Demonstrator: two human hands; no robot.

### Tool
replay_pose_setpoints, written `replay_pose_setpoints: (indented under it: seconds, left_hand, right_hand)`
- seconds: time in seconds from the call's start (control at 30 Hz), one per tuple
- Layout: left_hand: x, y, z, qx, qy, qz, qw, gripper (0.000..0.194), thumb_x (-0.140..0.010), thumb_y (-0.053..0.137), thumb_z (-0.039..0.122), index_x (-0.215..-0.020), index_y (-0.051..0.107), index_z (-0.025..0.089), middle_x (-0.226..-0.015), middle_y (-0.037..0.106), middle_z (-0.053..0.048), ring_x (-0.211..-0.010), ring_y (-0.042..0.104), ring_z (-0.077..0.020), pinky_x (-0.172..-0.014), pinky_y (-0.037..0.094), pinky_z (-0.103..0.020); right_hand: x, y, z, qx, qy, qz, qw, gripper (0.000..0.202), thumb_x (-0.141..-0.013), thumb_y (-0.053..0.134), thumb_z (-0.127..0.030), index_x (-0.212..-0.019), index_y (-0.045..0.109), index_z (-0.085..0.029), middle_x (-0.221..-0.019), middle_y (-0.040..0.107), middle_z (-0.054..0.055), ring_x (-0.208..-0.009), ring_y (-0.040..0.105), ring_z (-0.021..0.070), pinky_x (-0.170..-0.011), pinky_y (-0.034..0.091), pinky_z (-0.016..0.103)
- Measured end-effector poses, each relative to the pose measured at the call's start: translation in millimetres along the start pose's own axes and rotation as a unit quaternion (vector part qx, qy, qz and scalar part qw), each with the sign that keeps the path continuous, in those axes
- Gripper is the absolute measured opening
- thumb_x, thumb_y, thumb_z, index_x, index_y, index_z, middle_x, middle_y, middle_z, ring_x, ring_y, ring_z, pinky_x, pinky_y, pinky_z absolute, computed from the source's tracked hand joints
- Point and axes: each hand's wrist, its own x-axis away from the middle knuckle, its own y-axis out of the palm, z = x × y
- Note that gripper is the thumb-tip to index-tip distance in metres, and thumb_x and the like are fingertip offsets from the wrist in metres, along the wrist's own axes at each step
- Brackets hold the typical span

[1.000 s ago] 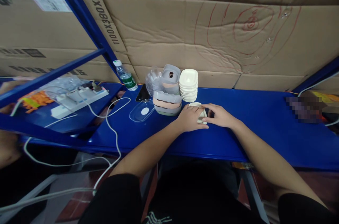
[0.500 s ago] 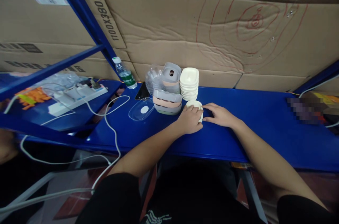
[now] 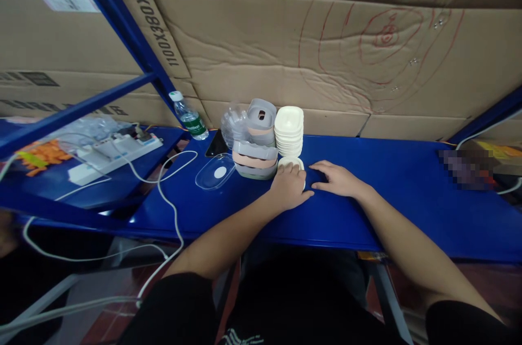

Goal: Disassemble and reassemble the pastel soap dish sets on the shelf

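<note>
My left hand (image 3: 289, 188) lies over a cream plastic piece with rounded corners (image 3: 292, 161) on the blue table. Its fingers rest across the top and the thumb is stretched out to the right, apart from the piece; much of the piece is hidden under the hand. To the right, my right hand (image 3: 336, 179) lies on the table, fingers and thumb spread, holding nothing. Just behind the piece stands a stack of similar cream pieces (image 3: 289, 130). Left of it are stacked grey and peach plastic containers (image 3: 255, 161) and a grey lid with a slot (image 3: 261, 111).
A clear oval lid (image 3: 207, 175) with a white round spot lies left on the blue table (image 3: 391, 182). Clear plastic pieces (image 3: 235, 123), a black phone (image 3: 216, 143) and a water bottle (image 3: 191, 121) stand near the back. A white cable (image 3: 175, 209) trails over the front edge.
The cream piece has shifted left under my left hand, and the gap to my right hand has widened. My left thumb has come away from the piece. The view has shifted slightly.
</note>
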Motion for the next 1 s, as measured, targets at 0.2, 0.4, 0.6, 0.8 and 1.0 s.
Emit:
replay_pose_setpoints:
  seconds: [0.2,0.4,0.6,0.8,1.0]
  left_hand:
    - [0.7,-7.6,0.8,0.016,0.000,-0.022,1.000,0.066,-0.092,0.064,0.064,-0.129,0.063,0.010,-0.131,0.066,-0.023,-0.129,0.056,-0.0414,-0.106,0.046,-0.055]
    - [1.0,-6.3,-0.8,0.019,0.002,-0.020,1.000,0.066,-0.091,0.066,0.063,-0.132,0.060,0.012,-0.133,0.066,-0.023,-0.130,0.055,-0.0410,-0.106,0.046,-0.054]
    - [1.3,-7.8,-0.8,0.022,0.002,-0.031,0.999,0.072,-0.091,0.066,0.062,-0.141,0.057,0.011,-0.137,0.064,-0.023,-0.132,0.054,-0.0415,-0.107,0.046,-0.055]
    - [2.6,-5.4,-1.9,0.014,0.006,-0.036,0.999,0.076,-0.093,0.064,0.063,-0.147,0.055,0.010,-0.143,0.061,-0.022,-0.135,0.052,-0.0416,-0.108,0.046,-0.055]
    - [1.5,-6.3,-2.7,0.034,0.023,-0.028,0.999,0.068,-0.095,0.064,0.057,-0.145,0.058,0.012,-0.146,0.062,-0.020,-0.139,0.051,-0.0419,-0.110,0.044,-0.056]
  right_hand:
    - [0.1,-0.9,-0.5,0.001,0.003,-0.006,1.000,0.062,-0.093,0.070,-0.054,-0.147,0.060,-0.024,-0.143,0.063,0.014,-0.126,0.066,0.0338,-0.106,0.055,0.055]
    - [0.0,-0.2,-0.2,-0.003,0.003,-0.001,1.000,0.063,-0.092,0.071,-0.054,-0.146,0.060,-0.025,-0.143,0.063,0.014,-0.127,0.066,0.0341,-0.106,0.055,0.055]
    - [0.4,-0.3,0.4,-0.002,-0.003,-0.004,1.000,0.062,-0.093,0.070,-0.054,-0.147,0.059,-0.024,-0.145,0.063,0.014,-0.128,0.065,0.0339,-0.108,0.054,0.054]
    - [0.1,-1.2,-1.1,0.003,-0.004,-0.004,1.000,0.060,-0.093,0.071,-0.050,-0.146,0.061,-0.024,-0.144,0.063,0.014,-0.128,0.065,0.0337,-0.108,0.054,0.053]
    - [0.2,-2.0,-3.1,0.009,-0.004,0.002,1.000,0.058,-0.092,0.072,-0.046,-0.145,0.062,-0.025,-0.143,0.065,0.014,-0.125,0.067,0.0335,-0.104,0.057,0.052]
